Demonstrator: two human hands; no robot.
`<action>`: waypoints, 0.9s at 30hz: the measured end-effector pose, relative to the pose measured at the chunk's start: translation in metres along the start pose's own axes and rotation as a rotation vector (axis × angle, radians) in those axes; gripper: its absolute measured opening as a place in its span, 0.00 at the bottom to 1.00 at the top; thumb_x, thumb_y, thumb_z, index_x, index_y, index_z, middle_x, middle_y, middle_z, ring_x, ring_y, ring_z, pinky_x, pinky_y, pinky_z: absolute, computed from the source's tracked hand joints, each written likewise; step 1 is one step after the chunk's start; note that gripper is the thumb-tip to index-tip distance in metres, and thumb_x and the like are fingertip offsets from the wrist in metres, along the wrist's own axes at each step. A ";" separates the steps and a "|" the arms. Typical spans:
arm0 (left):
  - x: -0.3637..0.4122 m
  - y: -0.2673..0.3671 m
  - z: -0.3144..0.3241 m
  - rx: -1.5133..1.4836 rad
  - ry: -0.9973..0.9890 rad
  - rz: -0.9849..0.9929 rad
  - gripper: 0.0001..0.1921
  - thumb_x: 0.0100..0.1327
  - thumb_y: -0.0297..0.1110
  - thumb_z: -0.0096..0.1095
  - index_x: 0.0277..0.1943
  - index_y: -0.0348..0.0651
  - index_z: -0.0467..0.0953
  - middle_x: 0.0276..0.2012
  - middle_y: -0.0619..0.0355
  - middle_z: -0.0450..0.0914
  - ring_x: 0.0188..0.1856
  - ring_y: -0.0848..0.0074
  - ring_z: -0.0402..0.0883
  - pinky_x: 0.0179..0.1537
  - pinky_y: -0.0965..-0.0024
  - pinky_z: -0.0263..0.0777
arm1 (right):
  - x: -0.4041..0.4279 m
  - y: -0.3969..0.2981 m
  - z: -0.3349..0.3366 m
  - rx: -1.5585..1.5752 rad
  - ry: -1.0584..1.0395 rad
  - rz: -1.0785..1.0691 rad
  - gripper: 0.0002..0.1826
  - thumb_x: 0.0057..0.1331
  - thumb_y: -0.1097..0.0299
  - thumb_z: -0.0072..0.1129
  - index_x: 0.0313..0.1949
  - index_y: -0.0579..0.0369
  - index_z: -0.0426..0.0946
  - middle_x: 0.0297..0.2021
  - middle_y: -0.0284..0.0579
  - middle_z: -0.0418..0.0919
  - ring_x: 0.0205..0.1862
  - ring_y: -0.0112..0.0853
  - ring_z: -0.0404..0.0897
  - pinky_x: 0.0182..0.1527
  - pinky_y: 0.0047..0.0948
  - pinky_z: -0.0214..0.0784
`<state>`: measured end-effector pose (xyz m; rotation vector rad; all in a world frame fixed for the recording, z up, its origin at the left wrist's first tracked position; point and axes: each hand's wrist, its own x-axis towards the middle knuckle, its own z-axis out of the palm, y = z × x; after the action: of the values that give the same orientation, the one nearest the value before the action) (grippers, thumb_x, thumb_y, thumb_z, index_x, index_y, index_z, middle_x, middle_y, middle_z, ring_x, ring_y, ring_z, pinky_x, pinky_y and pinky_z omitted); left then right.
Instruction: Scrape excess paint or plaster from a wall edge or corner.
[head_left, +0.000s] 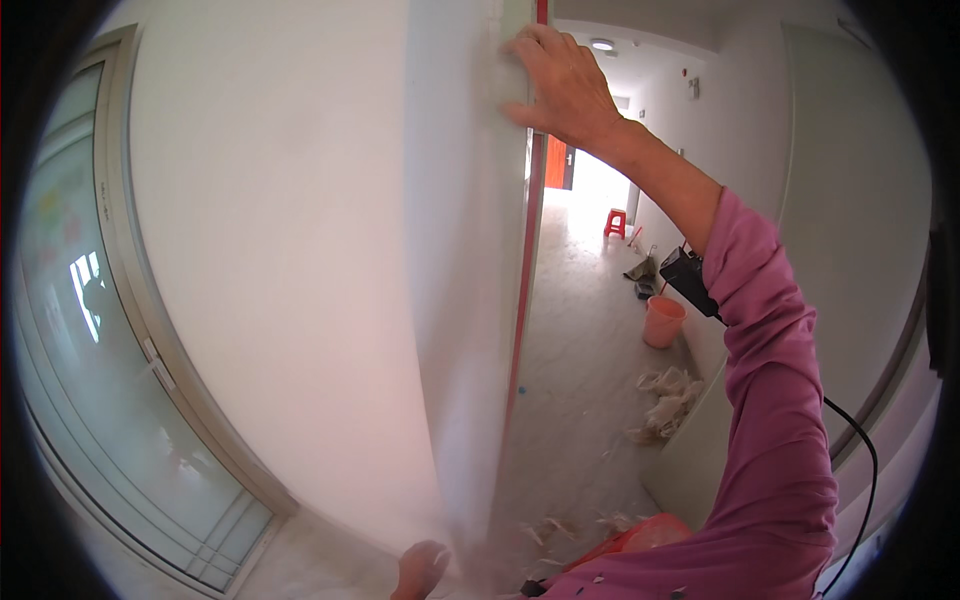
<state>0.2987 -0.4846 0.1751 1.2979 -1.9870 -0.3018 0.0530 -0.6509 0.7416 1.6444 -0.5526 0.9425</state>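
Note:
My right hand (562, 86) is raised at the upper middle, its slightly blurred fingers spread around the edge of a pale door frame (506, 172) with a red strip (531, 247) along it. Nothing can be made out between its fingers and thumb. Low in the view, my left hand (424, 566) is near the foot of the white wall (285, 225); it is curled, with a small pale spot by its fingers, and whether it holds anything is unclear. A black device (686, 279) shows behind my right sleeve.
A frosted glass door (97, 300) stands at left. Beyond the opening are a pink bucket (664, 322), a red stool (615, 223), crumpled plastic (667, 401) and a dustpan-like object (640, 268). A red bag (637, 536) and scraps lie below. A black cable (874, 465) hangs at right.

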 end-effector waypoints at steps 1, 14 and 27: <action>0.000 0.001 -0.001 -0.006 -0.028 -0.008 0.06 0.51 0.35 0.61 0.31 0.44 0.76 0.32 0.54 0.78 0.33 0.62 0.77 0.33 0.63 0.71 | -0.001 0.001 0.002 -0.002 -0.001 -0.002 0.23 0.41 0.66 0.59 0.40 0.56 0.69 0.42 0.46 0.67 0.44 0.42 0.67 0.44 0.37 0.63; -0.007 -0.007 0.005 -0.017 0.007 0.019 0.07 0.51 0.35 0.61 0.32 0.44 0.76 0.33 0.55 0.78 0.33 0.63 0.77 0.33 0.63 0.71 | 0.003 0.001 0.005 0.158 -0.111 0.226 0.18 0.45 0.69 0.58 0.37 0.55 0.67 0.43 0.45 0.63 0.43 0.38 0.68 0.43 0.33 0.65; -0.013 -0.011 0.003 -0.010 -0.031 0.009 0.07 0.51 0.34 0.61 0.32 0.43 0.76 0.31 0.54 0.78 0.34 0.63 0.77 0.34 0.63 0.71 | 0.000 0.005 0.004 0.214 -0.111 0.187 0.16 0.45 0.70 0.57 0.35 0.56 0.66 0.43 0.43 0.62 0.41 0.37 0.68 0.43 0.32 0.64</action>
<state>0.3071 -0.4792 0.1606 1.2853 -2.0143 -0.3293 0.0508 -0.6558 0.7442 1.8688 -0.7102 1.0811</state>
